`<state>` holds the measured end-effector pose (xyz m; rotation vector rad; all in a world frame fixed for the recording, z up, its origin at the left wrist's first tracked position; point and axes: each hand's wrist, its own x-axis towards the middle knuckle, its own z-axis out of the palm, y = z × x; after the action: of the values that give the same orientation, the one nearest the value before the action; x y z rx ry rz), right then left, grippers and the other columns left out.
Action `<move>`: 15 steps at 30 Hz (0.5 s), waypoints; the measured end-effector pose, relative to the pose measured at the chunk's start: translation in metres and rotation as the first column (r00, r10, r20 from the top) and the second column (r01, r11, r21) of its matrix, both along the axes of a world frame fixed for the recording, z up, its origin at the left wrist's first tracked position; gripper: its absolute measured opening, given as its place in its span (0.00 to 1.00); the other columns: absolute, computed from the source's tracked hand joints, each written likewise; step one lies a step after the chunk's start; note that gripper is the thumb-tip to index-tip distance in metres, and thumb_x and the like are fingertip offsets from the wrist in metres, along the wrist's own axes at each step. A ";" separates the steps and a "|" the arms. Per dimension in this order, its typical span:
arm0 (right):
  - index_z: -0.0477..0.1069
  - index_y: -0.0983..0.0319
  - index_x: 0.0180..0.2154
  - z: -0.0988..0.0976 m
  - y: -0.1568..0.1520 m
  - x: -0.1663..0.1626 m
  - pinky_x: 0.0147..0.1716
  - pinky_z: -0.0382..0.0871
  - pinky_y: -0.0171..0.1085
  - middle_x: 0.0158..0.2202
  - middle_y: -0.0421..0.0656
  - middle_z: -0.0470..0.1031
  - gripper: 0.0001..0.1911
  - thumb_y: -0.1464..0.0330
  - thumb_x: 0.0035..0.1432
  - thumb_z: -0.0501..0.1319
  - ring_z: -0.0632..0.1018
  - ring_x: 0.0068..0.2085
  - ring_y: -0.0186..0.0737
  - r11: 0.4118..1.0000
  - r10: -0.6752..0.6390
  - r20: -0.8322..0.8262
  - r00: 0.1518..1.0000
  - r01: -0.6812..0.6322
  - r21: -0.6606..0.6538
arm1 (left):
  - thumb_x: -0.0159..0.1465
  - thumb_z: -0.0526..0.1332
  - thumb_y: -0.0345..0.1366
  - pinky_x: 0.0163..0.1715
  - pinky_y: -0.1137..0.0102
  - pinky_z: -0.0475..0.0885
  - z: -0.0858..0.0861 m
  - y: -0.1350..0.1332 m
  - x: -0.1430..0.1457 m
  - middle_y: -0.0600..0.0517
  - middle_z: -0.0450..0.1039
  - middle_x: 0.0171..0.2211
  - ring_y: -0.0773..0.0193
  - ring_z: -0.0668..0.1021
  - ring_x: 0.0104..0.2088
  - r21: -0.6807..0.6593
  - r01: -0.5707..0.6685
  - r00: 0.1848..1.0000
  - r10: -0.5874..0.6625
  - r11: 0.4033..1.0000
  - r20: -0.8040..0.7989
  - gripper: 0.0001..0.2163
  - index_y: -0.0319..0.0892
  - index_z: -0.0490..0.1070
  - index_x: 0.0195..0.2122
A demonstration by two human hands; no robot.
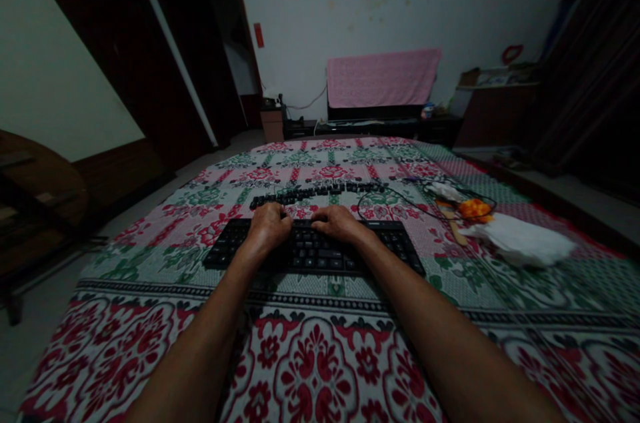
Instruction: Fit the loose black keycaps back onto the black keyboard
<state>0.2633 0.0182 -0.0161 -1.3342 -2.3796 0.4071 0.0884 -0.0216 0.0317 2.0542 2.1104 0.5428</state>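
Note:
A black computer keyboard [325, 261] lies flat on the patterned cloth, with most of its keys in place. Over its upper left part is my left hand [270, 223], fingers bent inward and mostly hidden from me. My right hand [339, 221] rests at the upper middle of the keyboard, thumb and fingers drawn together toward the left. Whatever either hand pinches is too small or hidden to make out. Just beyond both hands, a row of loose black keycaps [325, 191] stretches across the cloth.
To the right lie a thin black cable [410, 203], an orange object [475, 209], a flat light-brown stick [457, 233] and a crumpled white bag [523, 241]. The floral cloth [320, 369] covers the whole table. Beyond stands a low cabinet with a pink towel [383, 79] draped above it.

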 end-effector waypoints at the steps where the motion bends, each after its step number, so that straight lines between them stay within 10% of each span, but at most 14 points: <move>1: 0.76 0.58 0.39 0.000 0.000 0.000 0.34 0.63 0.30 0.36 0.39 0.78 0.12 0.67 0.54 0.57 0.75 0.37 0.36 1.000 -0.001 0.002 1.000 0.001 0.003 | 0.54 0.56 0.36 0.28 0.73 0.65 0.000 -0.001 0.000 0.46 0.76 0.24 0.62 0.76 0.28 0.003 0.002 1.000 -0.002 1.000 -0.006 0.11 0.37 0.75 0.31; 15: 0.76 0.58 0.38 0.001 -0.002 0.000 0.34 0.63 0.30 0.35 0.39 0.78 0.12 0.67 0.53 0.57 0.76 0.37 0.36 1.000 -0.003 -0.032 0.999 0.003 -0.006 | 0.53 0.57 0.38 0.22 0.75 0.62 0.001 0.007 -0.013 0.50 0.73 0.18 0.65 0.74 0.23 -0.131 0.038 0.996 -0.027 0.991 0.080 0.09 0.39 0.73 0.25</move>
<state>0.2635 0.0159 -0.0146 -1.3241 -2.3520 0.4312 0.0758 -0.0151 0.0324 1.9594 2.0083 0.4569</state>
